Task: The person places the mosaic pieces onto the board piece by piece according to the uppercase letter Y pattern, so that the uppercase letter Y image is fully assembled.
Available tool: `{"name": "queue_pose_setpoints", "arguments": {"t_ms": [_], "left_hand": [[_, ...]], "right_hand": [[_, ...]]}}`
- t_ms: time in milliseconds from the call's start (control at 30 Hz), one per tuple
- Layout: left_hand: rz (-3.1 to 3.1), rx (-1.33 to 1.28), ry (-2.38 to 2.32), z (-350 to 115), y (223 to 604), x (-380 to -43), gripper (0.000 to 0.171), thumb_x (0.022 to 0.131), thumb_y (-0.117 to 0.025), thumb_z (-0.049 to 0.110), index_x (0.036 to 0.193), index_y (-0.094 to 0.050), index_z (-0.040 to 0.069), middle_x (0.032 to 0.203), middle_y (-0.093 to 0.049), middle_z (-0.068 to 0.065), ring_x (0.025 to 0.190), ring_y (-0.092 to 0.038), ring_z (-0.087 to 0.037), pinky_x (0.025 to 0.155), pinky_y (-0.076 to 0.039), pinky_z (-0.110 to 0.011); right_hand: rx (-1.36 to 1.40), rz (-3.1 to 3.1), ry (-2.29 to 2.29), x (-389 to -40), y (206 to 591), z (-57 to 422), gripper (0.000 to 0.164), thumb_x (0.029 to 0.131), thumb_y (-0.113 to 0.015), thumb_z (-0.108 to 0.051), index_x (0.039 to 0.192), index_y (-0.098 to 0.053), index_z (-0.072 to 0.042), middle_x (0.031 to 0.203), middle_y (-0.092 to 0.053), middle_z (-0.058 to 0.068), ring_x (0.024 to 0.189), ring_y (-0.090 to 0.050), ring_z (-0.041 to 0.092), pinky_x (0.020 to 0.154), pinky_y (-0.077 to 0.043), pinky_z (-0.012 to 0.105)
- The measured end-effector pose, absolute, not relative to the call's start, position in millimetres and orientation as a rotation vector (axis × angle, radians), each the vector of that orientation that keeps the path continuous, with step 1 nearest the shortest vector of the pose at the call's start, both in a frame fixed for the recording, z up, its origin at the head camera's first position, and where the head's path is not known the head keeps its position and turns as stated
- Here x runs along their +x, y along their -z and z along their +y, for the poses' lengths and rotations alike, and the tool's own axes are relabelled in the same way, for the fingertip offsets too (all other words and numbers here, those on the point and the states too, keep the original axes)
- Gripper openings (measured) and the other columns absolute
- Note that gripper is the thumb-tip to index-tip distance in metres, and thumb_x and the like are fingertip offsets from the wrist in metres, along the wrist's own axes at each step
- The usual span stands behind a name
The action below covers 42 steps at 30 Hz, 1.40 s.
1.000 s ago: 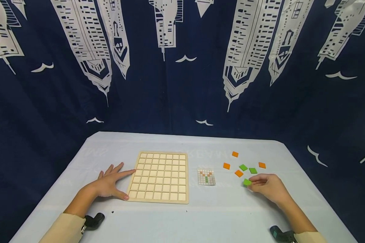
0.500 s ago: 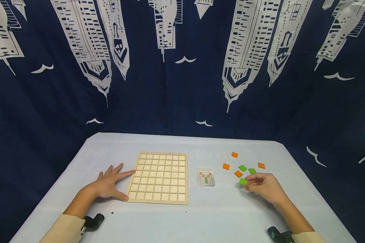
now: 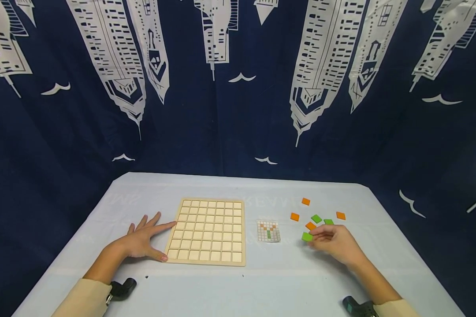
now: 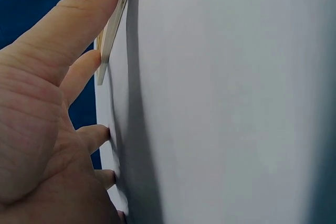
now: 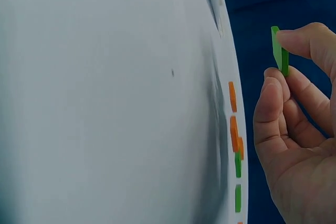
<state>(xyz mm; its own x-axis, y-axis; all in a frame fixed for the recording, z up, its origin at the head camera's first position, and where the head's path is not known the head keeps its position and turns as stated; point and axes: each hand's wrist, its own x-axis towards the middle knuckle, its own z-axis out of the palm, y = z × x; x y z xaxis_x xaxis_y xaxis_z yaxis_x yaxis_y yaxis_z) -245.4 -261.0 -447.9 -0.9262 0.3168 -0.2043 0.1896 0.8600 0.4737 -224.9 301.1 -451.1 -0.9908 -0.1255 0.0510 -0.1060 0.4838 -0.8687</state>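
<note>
My right hand (image 3: pixel 335 243) pinches a green square tile (image 3: pixel 307 237) between thumb and fingers, held above the table; the right wrist view shows the tile (image 5: pixel 280 51) clear of the surface. To the left, my left hand (image 3: pixel 143 240) is spread, its thumb and index finger touching the left edge of a wooden grid board (image 3: pixel 210 231). The board's square cells hold no coloured tiles. Between board and right hand lies a small printed card (image 3: pixel 268 231) with an orange and green pattern on a grid.
Behind the right hand lie loose tiles: an orange tile (image 3: pixel 306 201), another orange tile (image 3: pixel 295 216), a green tile (image 3: pixel 316 219) and several more. One green tile (image 3: pixel 329 222) is partly covered by the hand. The white table (image 3: pixel 206 290) meets a dark blue curtain (image 3: pixel 222 132) at its back.
My right hand has moved left with the green tile, away from the loose tiles and closer to the card. The left hand has stayed at the board's edge.
</note>
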Motion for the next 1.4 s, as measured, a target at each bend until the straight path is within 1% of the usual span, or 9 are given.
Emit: {"name": "queue_pose_setpoints", "arguments": {"t_ms": [100, 333, 667, 933, 1233, 1400], "left_hand": [[2.753, 0.379, -0.669, -260.4, 448.5, -245.8, 0.116, 0.057, -0.094, 0.055, 0.157, -0.042, 0.027, 0.168, -0.006, -0.032, 0.150, 0.004, -0.066, 0.110, 0.006, -0.085], [2.753, 0.383, -0.674, -257.9, 447.7, -245.2, 0.115, 0.058, -0.094, 0.053, 0.157, -0.043, 0.026, 0.168, -0.006, -0.033, 0.149, 0.004, -0.067, 0.109, 0.006, -0.086], [2.755, 0.387, -0.683, -260.1, 450.0, -246.5, 0.116, 0.056, -0.094, 0.056, 0.157, -0.043, 0.025, 0.168, -0.007, -0.033, 0.149, 0.005, -0.067, 0.108, 0.007, -0.087], [2.747, 0.397, -0.672, -261.1, 447.8, -245.7, 0.116, 0.058, -0.092, 0.057, 0.157, -0.042, 0.026, 0.168, -0.005, -0.033, 0.149, 0.006, -0.067, 0.108, 0.008, -0.087], [2.766, 0.412, -0.666, -261.5, 449.7, -246.8, 0.115, 0.058, -0.092, 0.058, 0.157, -0.042, 0.027, 0.167, -0.008, -0.034, 0.148, 0.004, -0.068, 0.107, 0.006, -0.088], [2.768, 0.394, -0.658, -260.7, 450.2, -247.5, 0.115, 0.057, -0.092, 0.059, 0.157, -0.043, 0.027, 0.167, -0.008, -0.033, 0.149, 0.004, -0.067, 0.108, 0.005, -0.087]], "right_hand": [[-0.259, 2.676, 1.571, -225.7, 452.5, 295.5, 0.033, 0.079, -0.085, -0.006, 0.107, -0.072, 0.008, 0.093, -0.075, 0.014, 0.079, -0.071, 0.010, 0.069, -0.062, 0.025], [-0.275, 2.621, 1.600, -225.8, 455.8, 282.0, 0.033, 0.077, -0.084, -0.004, 0.105, -0.072, 0.009, 0.090, -0.075, 0.014, 0.078, -0.071, 0.013, 0.070, -0.061, 0.025], [-0.428, 2.582, 1.614, -225.9, 460.7, 268.9, 0.032, 0.076, -0.086, -0.004, 0.103, -0.072, 0.008, 0.088, -0.074, 0.016, 0.076, -0.070, 0.012, 0.069, -0.061, 0.025], [-0.453, 2.565, 1.598, -225.0, 460.3, 255.9, 0.029, 0.077, -0.085, -0.004, 0.101, -0.073, 0.006, 0.087, -0.074, 0.015, 0.074, -0.068, 0.012, 0.069, -0.060, 0.024], [-0.496, 2.547, 1.581, -227.3, 460.4, 238.3, 0.028, 0.076, -0.088, -0.008, 0.098, -0.075, 0.001, 0.085, -0.073, 0.012, 0.074, -0.067, 0.012, 0.068, -0.058, 0.023], [-0.535, 2.544, 1.550, -230.6, 461.7, 229.9, 0.026, 0.075, -0.089, -0.010, 0.097, -0.076, -0.003, 0.084, -0.073, 0.008, 0.073, -0.066, 0.011, 0.067, -0.058, 0.022]]}}
